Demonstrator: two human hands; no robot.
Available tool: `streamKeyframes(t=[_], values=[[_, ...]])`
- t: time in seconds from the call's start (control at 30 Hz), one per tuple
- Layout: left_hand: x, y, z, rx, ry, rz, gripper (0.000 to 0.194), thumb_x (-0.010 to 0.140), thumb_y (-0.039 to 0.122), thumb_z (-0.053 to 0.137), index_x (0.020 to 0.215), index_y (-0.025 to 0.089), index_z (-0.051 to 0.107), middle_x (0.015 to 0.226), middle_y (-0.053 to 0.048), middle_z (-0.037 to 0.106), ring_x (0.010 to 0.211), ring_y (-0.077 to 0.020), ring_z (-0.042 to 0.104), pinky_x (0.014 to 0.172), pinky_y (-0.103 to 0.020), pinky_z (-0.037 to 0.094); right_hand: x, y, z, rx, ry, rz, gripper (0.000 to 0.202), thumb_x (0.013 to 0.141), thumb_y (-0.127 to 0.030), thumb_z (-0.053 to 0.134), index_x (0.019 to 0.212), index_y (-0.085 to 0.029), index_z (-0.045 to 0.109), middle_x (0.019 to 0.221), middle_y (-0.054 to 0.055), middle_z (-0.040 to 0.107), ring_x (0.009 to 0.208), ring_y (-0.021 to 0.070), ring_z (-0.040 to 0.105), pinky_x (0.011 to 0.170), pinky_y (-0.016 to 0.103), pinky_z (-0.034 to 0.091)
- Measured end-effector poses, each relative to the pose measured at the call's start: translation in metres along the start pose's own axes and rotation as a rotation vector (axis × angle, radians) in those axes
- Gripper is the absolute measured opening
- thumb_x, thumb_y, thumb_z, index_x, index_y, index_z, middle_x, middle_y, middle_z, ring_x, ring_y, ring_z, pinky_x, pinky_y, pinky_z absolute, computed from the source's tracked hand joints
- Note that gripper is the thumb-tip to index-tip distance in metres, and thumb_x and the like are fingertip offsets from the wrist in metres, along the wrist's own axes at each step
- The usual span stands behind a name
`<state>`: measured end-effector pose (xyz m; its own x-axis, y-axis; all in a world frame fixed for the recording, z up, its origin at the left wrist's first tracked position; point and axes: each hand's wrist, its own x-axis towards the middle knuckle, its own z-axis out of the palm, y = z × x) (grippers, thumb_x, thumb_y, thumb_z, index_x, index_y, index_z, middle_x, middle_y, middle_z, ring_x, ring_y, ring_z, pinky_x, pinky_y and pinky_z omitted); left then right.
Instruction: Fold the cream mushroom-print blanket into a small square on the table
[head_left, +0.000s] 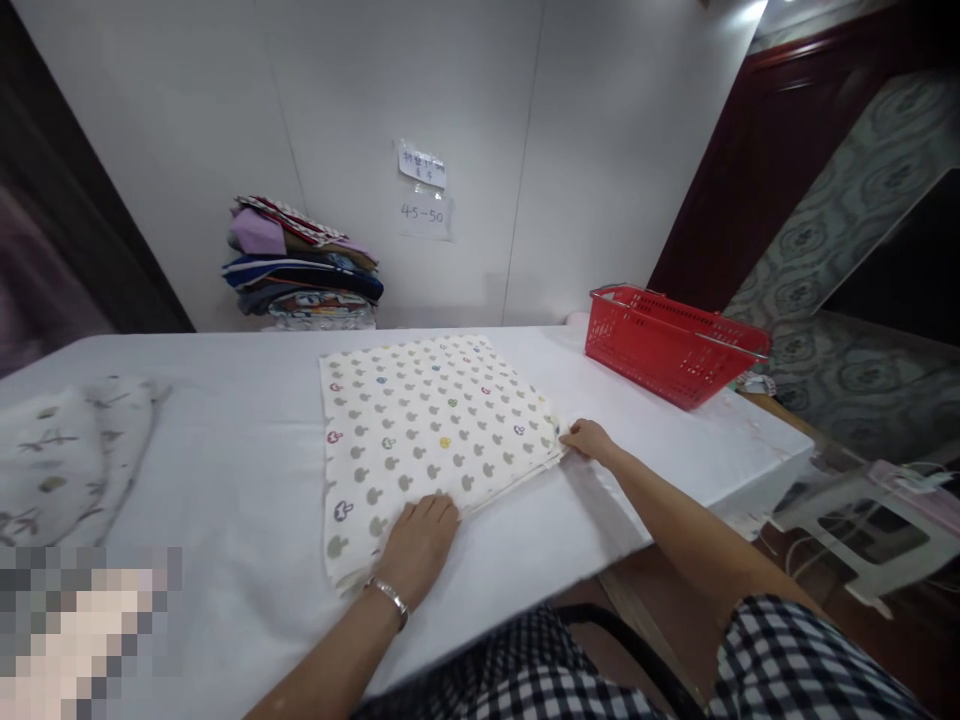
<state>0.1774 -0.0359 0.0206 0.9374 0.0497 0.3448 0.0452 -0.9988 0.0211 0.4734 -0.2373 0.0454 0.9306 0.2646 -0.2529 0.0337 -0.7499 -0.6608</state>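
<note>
A white cloth (pixel 442 420) with grey, red, blue and yellow printed motifs lies flat in a rough square on the white-covered table (pixel 240 450). Layered edges show along its near side. My left hand (pixel 420 540), with a bracelet at the wrist, rests palm down on the near edge, its fingers lying flat on the fabric. At the right corner my right hand (pixel 589 440) pinches the cloth between thumb and fingers.
A red plastic basket (pixel 667 345) stands at the table's back right. Folded clothes (pixel 304 265) are stacked by the wall at back left. Another printed cloth (pixel 67 460) lies at far left. A white stool (pixel 870 530) stands right of the table.
</note>
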Motion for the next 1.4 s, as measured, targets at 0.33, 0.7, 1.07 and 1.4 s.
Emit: streamKeyframes(t=[0.33,0.7,1.07,1.4], values=[[-0.006,-0.001,-0.009,-0.111,-0.018,-0.043,0.021,0.084,0.025,0.050,0.103,0.019,0.057,0.111,-0.006,0.059,0.101,-0.0213,0.052,0.084,-0.039,0.042,-0.001,0.000,0.002,0.274,-0.089,0.101,0.018,0.074,-0.021,0.060,0.062,-0.017,0.047,0.038,-0.006,0.043,0.033,0.0066,0.041,0.034,0.017,0.032],[-0.012,-0.001,-0.002,-0.062,-0.096,-0.113,0.038,0.080,0.003,0.039,0.109,0.019,0.057,0.120,-0.007,0.055,0.109,-0.0208,0.048,0.093,-0.039,0.038,0.002,0.008,-0.001,0.427,-0.227,0.154,0.009,0.073,-0.018,0.061,0.070,-0.014,0.054,0.053,0.003,0.061,0.042,0.0123,0.056,0.042,0.022,0.046],[-0.022,-0.014,-0.031,0.003,-0.223,-0.138,0.056,0.076,-0.007,0.031,0.120,0.019,0.053,0.121,-0.007,0.057,0.108,-0.0222,0.050,0.090,-0.039,0.038,-0.011,0.023,-0.008,0.473,-0.355,0.124,0.012,0.072,-0.021,0.062,0.074,-0.015,0.052,0.057,0.002,0.061,0.047,0.0104,0.057,0.046,0.019,0.047],[-0.060,-0.034,-0.031,-0.070,-0.359,-0.145,0.071,0.068,-0.004,0.035,0.131,0.028,0.045,0.138,0.000,0.043,0.124,-0.0229,0.043,0.101,-0.043,0.036,-0.037,0.028,-0.012,0.116,-0.566,0.060,0.029,0.068,-0.042,0.064,0.070,-0.017,0.050,0.056,0.004,0.061,0.040,0.0111,0.053,0.034,0.019,0.033]])
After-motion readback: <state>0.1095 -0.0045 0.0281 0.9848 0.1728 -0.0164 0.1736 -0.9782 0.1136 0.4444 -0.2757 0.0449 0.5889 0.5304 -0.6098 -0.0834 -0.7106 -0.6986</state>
